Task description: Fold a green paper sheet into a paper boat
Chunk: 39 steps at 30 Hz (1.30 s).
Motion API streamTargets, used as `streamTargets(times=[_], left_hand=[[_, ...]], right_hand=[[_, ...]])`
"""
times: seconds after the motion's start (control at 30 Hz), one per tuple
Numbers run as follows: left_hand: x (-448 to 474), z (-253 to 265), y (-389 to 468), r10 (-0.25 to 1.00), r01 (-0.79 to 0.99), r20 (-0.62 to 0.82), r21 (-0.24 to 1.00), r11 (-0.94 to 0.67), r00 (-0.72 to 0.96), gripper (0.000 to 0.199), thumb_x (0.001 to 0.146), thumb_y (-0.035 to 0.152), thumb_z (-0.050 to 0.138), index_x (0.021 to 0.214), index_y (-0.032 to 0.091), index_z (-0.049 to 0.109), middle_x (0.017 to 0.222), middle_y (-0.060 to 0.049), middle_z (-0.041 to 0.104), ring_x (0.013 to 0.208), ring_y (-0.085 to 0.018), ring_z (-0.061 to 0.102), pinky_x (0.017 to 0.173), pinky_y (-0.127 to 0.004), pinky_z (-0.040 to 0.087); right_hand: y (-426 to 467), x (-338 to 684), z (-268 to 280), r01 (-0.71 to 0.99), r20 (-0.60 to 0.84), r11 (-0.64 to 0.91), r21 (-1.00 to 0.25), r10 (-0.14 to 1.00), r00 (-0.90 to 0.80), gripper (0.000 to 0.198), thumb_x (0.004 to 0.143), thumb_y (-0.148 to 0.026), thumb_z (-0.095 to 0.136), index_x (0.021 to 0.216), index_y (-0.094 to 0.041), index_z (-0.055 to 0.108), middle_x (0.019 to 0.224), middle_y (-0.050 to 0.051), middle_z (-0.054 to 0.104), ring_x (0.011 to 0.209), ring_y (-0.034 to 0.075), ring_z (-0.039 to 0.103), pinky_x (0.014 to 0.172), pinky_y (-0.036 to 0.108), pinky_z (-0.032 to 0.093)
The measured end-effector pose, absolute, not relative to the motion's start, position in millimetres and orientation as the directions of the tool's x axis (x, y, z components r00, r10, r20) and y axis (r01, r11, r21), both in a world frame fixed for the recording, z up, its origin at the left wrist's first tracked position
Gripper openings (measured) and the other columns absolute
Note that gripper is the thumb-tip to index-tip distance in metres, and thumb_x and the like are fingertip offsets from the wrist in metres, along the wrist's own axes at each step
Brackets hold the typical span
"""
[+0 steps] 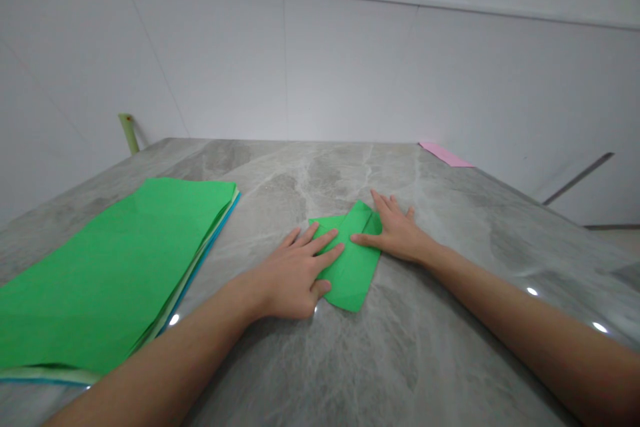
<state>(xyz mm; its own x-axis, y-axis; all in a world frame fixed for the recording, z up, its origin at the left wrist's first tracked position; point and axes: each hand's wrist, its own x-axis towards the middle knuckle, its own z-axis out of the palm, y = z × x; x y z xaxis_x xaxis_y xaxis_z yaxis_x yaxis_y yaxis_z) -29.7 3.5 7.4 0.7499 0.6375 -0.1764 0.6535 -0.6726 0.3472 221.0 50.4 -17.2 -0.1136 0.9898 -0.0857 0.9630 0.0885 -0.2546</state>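
A folded piece of green paper point(350, 273) lies on the grey marbled table between my hands, with overlapping layers and crease lines showing. My left hand point(297, 273) rests palm down on its left side, fingers spread across the paper. At its upper right edge is my right hand point(400, 230), the thumb lying on the paper and the other fingers stretched out beyond it. Part of the paper is covered by both hands.
On the left lies a stack of large paper sheets point(120, 260), green on top with pale and blue layers below. A pink paper point(445, 154) sits at the table's point(280, 173) far right edge. Behind stands a white wall point(325, 67), with a green pipe point(129, 132) at left.
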Motion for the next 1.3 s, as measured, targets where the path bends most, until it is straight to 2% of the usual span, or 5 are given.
streamTargets(times=[0.7, 0.83, 0.93, 1.07, 1.3], left_hand=[[-28.9, 17.0, 1.4, 0.637, 0.647, -0.178, 0.398, -0.651, 0.750, 0.066, 0.085, 0.031, 0.054, 0.147, 0.023, 0.034, 0.158, -0.010, 0.020, 0.144, -0.040, 0.012, 0.111, -0.066, 0.016], [-26.5, 19.8, 1.2, 0.687, 0.628, -0.032, 0.440, -0.642, 0.726, 0.029, 0.089, 0.036, 0.053, 0.112, 0.025, 0.067, 0.132, -0.010, 0.055, 0.135, -0.035, 0.036, 0.108, -0.071, 0.012], [-25.4, 18.9, 1.1, 0.662, 0.564, 0.034, 0.491, -0.664, 0.749, 0.013, 0.085, 0.032, 0.062, 0.091, 0.021, 0.066, 0.121, -0.008, 0.059, 0.126, -0.030, 0.047, 0.111, -0.066, 0.013], [-26.0, 18.0, 0.6, 0.617, 0.513, -0.007, 0.563, -0.648, 0.787, 0.028, 0.083, 0.025, 0.064, 0.109, 0.021, 0.057, 0.135, -0.010, 0.050, 0.127, -0.029, 0.045, 0.109, -0.068, 0.017], [-26.4, 18.0, 1.3, 0.611, 0.520, -0.025, 0.554, -0.650, 0.791, 0.040, 0.082, 0.027, 0.065, 0.121, 0.025, 0.053, 0.137, -0.009, 0.048, 0.132, -0.030, 0.040, 0.111, -0.066, 0.015]], right_hand=[[66.6, 237.2, -20.0, 0.966, -0.006, -0.119, -0.231, 0.993, 0.121, 0.089, 0.078, -0.067, 0.057, 0.147, -0.016, 0.033, 0.145, 0.023, 0.039, 0.138, 0.045, 0.024, 0.101, 0.077, 0.014], [59.1, 229.3, -16.7, 0.974, -0.081, -0.006, -0.228, 0.997, -0.013, 0.096, 0.073, -0.069, 0.062, 0.150, -0.023, 0.029, 0.152, 0.022, 0.029, 0.142, 0.046, 0.013, 0.102, 0.077, 0.012], [48.0, 216.6, -12.8, 0.960, -0.133, 0.107, -0.258, 0.981, -0.145, 0.111, 0.067, -0.070, 0.066, 0.153, -0.019, 0.018, 0.155, 0.022, 0.019, 0.143, 0.044, 0.005, 0.105, 0.074, 0.008], [39.4, 206.0, -9.3, 0.938, -0.173, 0.160, -0.307, 0.960, -0.220, 0.114, 0.067, -0.070, 0.066, 0.153, -0.015, 0.015, 0.156, 0.022, 0.016, 0.144, 0.043, 0.003, 0.108, 0.071, 0.005], [55.3, 221.7, -17.1, 0.956, -0.111, 0.015, -0.292, 0.993, -0.050, 0.103, 0.073, -0.066, 0.063, 0.151, -0.014, 0.021, 0.153, 0.022, 0.026, 0.143, 0.043, 0.013, 0.107, 0.072, 0.010]])
